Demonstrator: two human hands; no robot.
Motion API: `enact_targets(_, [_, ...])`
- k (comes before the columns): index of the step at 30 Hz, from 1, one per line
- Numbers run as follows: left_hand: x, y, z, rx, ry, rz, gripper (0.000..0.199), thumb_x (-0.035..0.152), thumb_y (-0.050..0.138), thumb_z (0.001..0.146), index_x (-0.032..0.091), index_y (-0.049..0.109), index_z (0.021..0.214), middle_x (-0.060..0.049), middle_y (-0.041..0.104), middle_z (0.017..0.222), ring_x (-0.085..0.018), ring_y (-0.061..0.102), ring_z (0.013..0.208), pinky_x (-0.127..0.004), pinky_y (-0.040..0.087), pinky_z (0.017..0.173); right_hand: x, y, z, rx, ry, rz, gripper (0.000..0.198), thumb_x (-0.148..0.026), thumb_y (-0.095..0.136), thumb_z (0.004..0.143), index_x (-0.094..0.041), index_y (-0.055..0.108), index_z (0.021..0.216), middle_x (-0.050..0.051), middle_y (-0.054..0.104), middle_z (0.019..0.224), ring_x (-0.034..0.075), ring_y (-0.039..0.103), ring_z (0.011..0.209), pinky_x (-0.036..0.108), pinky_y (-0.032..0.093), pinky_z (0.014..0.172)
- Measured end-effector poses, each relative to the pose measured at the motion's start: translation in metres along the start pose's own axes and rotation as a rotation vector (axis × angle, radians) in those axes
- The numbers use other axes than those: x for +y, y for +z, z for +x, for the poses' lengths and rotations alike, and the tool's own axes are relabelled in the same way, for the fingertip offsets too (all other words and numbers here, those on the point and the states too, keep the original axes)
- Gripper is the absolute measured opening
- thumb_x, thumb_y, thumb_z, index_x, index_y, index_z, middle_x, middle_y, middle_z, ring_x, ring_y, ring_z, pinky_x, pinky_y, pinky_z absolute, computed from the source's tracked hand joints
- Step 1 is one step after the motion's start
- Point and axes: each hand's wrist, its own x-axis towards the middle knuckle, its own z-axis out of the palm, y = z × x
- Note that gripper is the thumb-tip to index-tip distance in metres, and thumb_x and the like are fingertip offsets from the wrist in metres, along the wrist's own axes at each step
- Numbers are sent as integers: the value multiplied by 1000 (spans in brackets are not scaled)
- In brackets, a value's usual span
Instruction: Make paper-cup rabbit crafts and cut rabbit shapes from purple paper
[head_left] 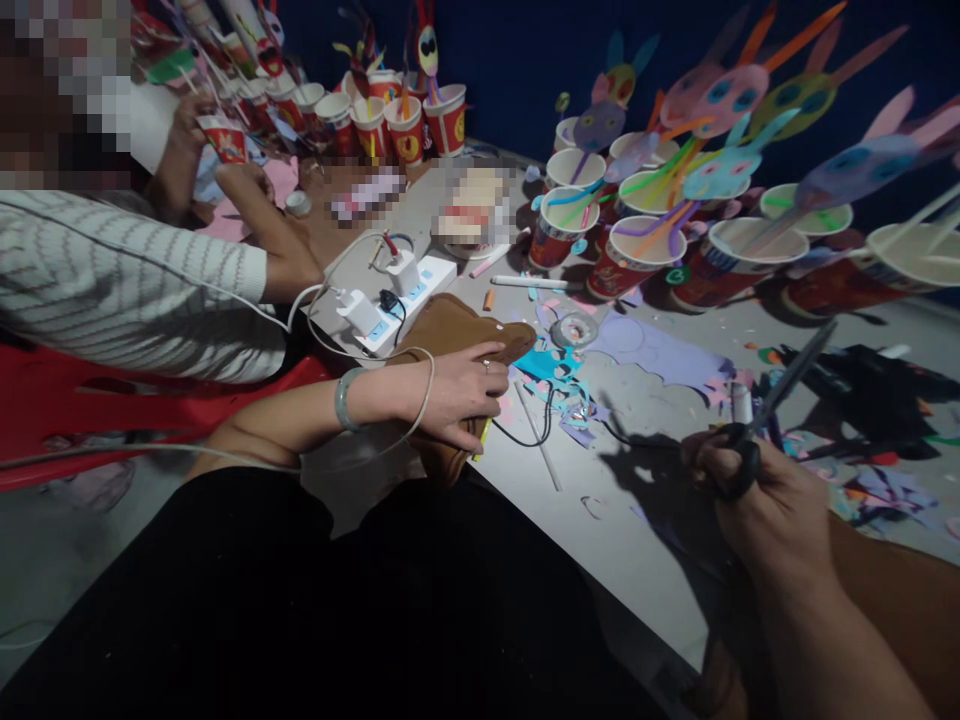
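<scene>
My right hand (772, 490) is closed around the black handles of a pair of scissors (795, 385). The blades point up and away, above the right side of the table. My left hand (465, 395), with a bracelet and a ring, lies palm down on a soft brown item (450, 325) at the table's near edge. Its fingers are spread a little. A small yellow strip (484, 437) shows beside the thumb; whether the hand grips it is unclear. Near these fingers lie blue paper scraps (555, 365), a tape roll (574, 330) and a thin white stick (538, 435).
Several paper cups (645, 245) with paper rabbit figures stand along the back right; more cups (405, 130) stand behind. A power strip (409, 300) with chargers and a loose cable (431, 380) lies left. At far left, a co-worker's hand (187, 125) holds a cup (225, 138).
</scene>
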Motion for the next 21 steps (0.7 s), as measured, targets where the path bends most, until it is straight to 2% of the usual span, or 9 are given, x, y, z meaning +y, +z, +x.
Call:
enact_targets(8, [1,-4,2,-88,-24,41,43,60,56,82,19,71,87,-10,66,97,-27,55,108,-51,20,116,-4,1,0,-4,-8,-6,27,-40,66,75,-21,56,60,-1,54,58,13,46,52,26,36,49])
enact_targets(15, [1,-2,1,-15,-9,17,41,58,61,79,19,71,85,-10,66,93,-27,56,104,-51,22,115,-6,0,0,10,1,-8,24,-40,66,74,-21,58,61,-2,54,57,13,46,52,25,36,48])
enact_targets(21, [1,-3,2,-81,-16,54,44,60,56,82,19,71,88,-11,66,96,-27,55,107,-52,21,115,-7,1,0,1,2,1,26,-42,65,74,-21,58,60,-1,54,57,13,45,50,26,35,47])
